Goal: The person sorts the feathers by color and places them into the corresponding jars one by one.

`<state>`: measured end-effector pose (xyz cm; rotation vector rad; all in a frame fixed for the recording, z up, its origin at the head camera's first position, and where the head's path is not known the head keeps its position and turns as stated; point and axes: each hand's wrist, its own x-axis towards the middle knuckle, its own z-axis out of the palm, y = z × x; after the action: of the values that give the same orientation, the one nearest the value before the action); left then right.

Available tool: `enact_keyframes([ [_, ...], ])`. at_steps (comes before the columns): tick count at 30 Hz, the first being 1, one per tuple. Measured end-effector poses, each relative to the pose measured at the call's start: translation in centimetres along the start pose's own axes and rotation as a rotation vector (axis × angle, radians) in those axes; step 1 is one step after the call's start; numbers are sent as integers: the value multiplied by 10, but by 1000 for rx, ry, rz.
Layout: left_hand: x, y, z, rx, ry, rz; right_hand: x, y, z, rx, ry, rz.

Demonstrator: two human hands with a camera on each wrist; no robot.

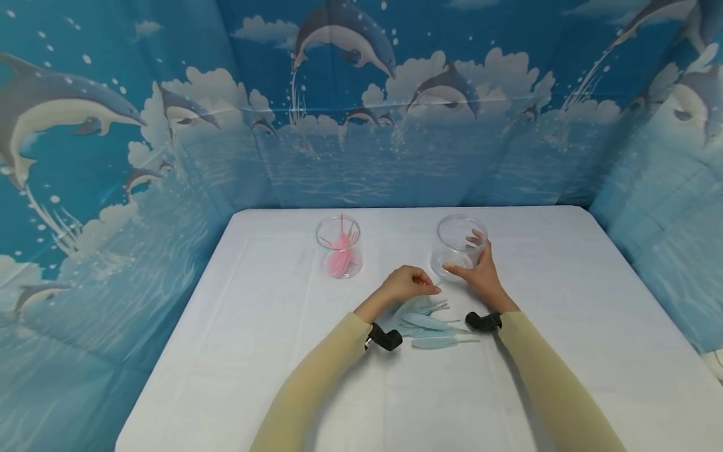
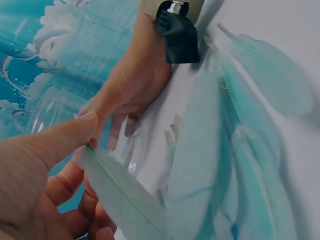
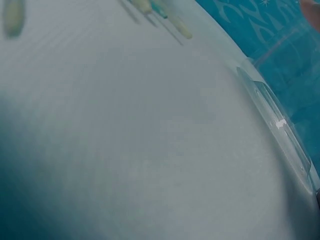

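Observation:
My left hand (image 1: 408,284) pinches the quill of a light blue feather (image 2: 125,200) between thumb and fingers, as the left wrist view shows. Beneath and beside that hand lies a loose pile of similar feathers (image 1: 429,323). My right hand (image 1: 481,271) holds a clear, round jar (image 1: 442,252) standing on the table, fingers around its far right side and thumb at the front. No feather can be seen inside that jar. Only its edge (image 3: 280,125) and a bit of a finger show in the right wrist view.
To the left, a second clear jar (image 1: 322,251) holds pink feathers (image 1: 339,258), stems upward. Everything stands on a table with a white cover (image 1: 254,326). A dolphin-printed curtain (image 1: 361,163) hangs behind and along both sides.

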<state>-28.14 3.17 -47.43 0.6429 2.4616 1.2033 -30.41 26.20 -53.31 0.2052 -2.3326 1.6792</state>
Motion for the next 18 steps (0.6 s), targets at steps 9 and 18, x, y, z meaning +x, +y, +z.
enact_keyframes([
  [9, -1, 12, -14, -67, 8, 38, -3, 0, -5, 14, 10, -7],
  [18, 1, 18, -20, -254, -52, 35, -3, -1, -2, 12, -6, -4],
])
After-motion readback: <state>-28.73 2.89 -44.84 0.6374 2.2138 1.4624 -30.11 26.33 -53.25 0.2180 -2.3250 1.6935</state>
